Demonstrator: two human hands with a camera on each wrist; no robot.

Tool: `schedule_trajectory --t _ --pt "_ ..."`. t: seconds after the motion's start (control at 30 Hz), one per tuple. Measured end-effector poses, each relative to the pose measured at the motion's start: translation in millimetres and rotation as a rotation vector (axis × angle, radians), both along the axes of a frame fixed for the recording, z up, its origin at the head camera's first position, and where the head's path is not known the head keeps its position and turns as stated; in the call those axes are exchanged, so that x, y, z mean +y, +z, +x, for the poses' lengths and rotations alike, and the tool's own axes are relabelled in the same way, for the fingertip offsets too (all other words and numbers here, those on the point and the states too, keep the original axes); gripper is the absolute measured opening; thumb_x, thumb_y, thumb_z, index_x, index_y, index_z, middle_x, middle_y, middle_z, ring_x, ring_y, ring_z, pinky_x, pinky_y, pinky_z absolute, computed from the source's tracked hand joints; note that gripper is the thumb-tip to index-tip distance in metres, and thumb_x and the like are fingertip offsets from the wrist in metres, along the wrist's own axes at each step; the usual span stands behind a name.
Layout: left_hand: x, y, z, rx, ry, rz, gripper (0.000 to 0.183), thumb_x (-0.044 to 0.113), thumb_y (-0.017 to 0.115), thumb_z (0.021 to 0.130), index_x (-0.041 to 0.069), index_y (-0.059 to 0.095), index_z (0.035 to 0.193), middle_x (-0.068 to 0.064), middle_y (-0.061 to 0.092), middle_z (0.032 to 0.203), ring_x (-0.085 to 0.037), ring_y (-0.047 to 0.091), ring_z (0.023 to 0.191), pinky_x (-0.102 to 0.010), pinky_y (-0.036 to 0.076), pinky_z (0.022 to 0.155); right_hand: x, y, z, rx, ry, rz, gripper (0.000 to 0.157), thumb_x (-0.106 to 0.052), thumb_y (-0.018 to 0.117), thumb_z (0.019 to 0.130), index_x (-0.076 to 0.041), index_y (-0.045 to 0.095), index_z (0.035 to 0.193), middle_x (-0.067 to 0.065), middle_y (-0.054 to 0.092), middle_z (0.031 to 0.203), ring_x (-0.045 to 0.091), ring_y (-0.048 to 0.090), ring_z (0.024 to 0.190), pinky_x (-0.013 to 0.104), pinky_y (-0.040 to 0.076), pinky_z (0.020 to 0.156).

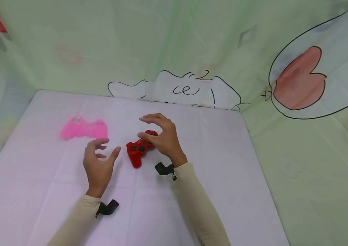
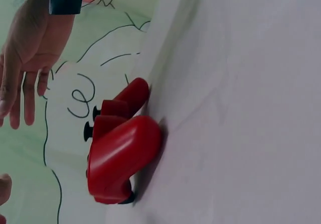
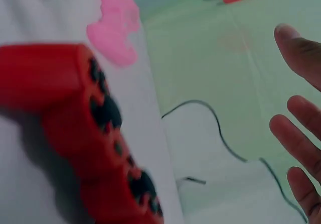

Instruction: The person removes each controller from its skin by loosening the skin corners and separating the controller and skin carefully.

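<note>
A red game controller [image 1: 135, 159] lies on the white-covered table, its black buttons and thumbsticks facing up. Over its right end hovers my right hand [image 1: 166, 138], fingers spread from the thumb; the left wrist view shows a gap between that hand [image 2: 37, 43] and the controller [image 2: 123, 148]. My left hand [image 1: 98, 169] is held to the left of the controller, fingers bent and thumb apart, with nothing in it. Behind the left hand lies a pink controller-shaped cover [image 1: 72, 130], also visible past the controller [image 3: 55, 83] in the right wrist view.
The table [image 1: 223, 164] carries a wrinkled white cloth. Behind and to the right hangs a pale green curtain [image 1: 130, 41] with cartoon drawings, including a heart balloon [image 1: 300, 82]. Black wrist cameras [image 1: 109, 207] sit on both sleeves.
</note>
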State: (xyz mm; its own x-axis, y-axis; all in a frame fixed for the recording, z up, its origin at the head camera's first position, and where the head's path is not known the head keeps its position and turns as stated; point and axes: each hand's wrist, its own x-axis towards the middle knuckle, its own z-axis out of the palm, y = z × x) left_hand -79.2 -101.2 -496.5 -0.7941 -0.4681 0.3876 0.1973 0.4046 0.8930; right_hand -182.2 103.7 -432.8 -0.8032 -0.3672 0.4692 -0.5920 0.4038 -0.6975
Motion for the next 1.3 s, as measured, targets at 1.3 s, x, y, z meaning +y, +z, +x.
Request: schedule_trajectory --t 1.3 --pt "66.3 -33.2 -7.7 -0.211 -0.053 0.059 0.054 0.019 0.084 0.081 0.013 0.054 0.125 0.000 0.054 0.132 -0.011 0.052 0.116 -0.029 0.050 0.079 53.2 -72.2 -17.3 -0.381 0.023 0.274 0.067 -0.025 0.087 0.075 -0.038 0.061 0.135 -0.014 0.064 0.127 0.015 0.060 0.106 0.035 0.053 0.091"
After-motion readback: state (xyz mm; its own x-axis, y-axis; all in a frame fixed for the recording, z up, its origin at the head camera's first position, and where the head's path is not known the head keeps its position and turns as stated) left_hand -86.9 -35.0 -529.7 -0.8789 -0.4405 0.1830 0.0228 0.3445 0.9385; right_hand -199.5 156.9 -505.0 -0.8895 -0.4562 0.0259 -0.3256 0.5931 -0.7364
